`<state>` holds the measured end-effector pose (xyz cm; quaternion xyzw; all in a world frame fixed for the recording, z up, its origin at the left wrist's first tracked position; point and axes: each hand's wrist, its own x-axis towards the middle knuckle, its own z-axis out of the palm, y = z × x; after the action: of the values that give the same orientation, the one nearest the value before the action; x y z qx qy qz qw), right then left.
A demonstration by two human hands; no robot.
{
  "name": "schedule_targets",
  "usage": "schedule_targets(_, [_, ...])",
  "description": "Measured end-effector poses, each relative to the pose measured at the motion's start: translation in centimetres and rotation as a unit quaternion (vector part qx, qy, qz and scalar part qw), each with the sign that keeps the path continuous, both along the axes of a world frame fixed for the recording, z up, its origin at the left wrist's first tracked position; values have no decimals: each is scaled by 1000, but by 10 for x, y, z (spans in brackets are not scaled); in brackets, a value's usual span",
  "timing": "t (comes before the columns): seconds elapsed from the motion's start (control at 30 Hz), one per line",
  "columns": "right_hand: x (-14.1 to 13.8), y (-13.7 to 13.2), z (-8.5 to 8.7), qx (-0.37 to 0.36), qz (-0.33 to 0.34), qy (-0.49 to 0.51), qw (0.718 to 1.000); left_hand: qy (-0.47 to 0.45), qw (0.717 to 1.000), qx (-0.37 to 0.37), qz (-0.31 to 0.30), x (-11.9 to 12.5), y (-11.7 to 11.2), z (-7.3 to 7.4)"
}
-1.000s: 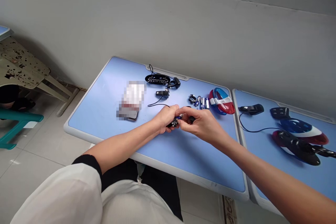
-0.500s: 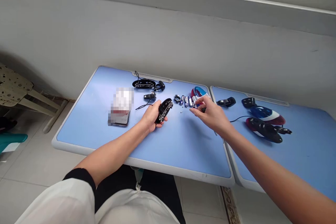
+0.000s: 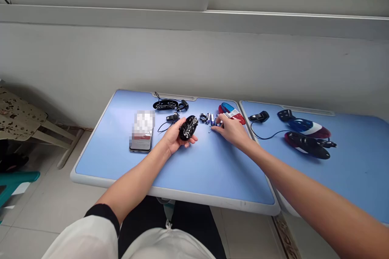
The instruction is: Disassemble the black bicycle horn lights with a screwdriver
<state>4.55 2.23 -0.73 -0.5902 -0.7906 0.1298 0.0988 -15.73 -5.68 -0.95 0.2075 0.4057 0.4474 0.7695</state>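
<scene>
My left hand (image 3: 174,137) is closed around a black oval device shell (image 3: 188,127), held just above the blue table (image 3: 194,166). My right hand (image 3: 231,128) rests on the table with its fingertips pinched at the row of small blue batteries (image 3: 210,119); whether it grips one I cannot make out. A black ring clamp (image 3: 203,117) lies just left of the batteries. A red, white and blue light cover (image 3: 231,111) lies behind my right hand.
A phone (image 3: 141,139) lies at the left. A black circuit part with a cable (image 3: 166,105) and a small black switch (image 3: 172,117) lie at the back. The adjoining table (image 3: 358,158) holds an assembled red and blue light (image 3: 306,139) with a wired button (image 3: 259,117). A wall and a window rise behind.
My hands have parted: the left keeps the black shell, the right reached out to the batteries. The camera has tilted up, bringing the window into view.
</scene>
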Motion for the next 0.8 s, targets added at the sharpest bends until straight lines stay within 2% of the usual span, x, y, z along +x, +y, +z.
schedule_targets(0.17, [6,-12,16,-5,12,84,996,-3,999,0,53,-3,3,0])
schedule_targets(0.3, [28,-31,36,-54,-45,191,979,56,991,44,112,-1,1,3])
schedule_targets(0.37, [43,-43,43,-104,-78,268,955,106,985,44,129,1,2,5])
schedule_targets(0.47, [65,-62,50,-168,-125,381,901,179,972,15,154,6,6,11])
schedule_targets(0.63, [91,-89,56,-222,-180,497,819,269,944,-7,191,18,21,23])
schedule_targets(0.7, [99,-96,56,-244,-191,522,795,289,937,-2,199,21,29,26])
schedule_targets(0.8, [111,-102,54,-263,-199,534,778,310,926,-1,214,24,41,28])
